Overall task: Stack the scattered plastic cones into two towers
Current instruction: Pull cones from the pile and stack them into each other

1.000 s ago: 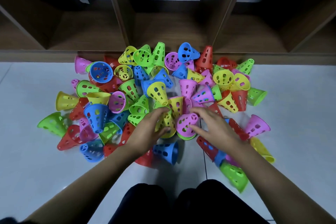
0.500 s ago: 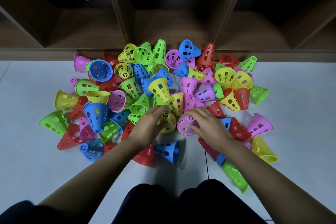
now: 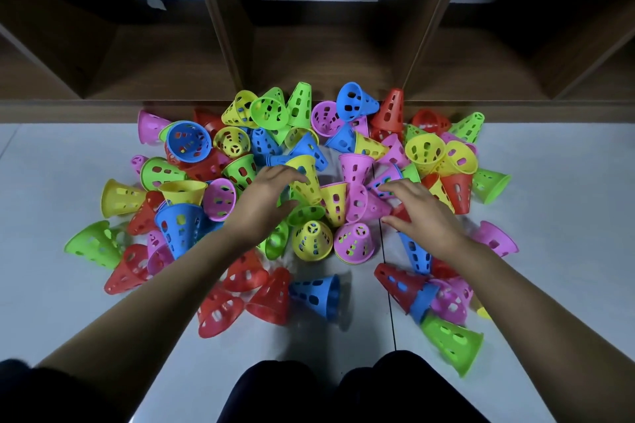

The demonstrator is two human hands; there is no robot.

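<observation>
Many cones scattered; left hand touches yellow cone, right hand pink cone.

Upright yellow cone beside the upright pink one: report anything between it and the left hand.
Nothing covers the upright yellow cone; its top is bare. A green cone lies tipped between it and the left hand, likely easy to reach over.

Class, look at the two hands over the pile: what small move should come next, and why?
Probably the left hand closes round the tilted yellow cone at its fingertips: an upright yellow cone and an upright pink cone stand nearby as bases.
</observation>
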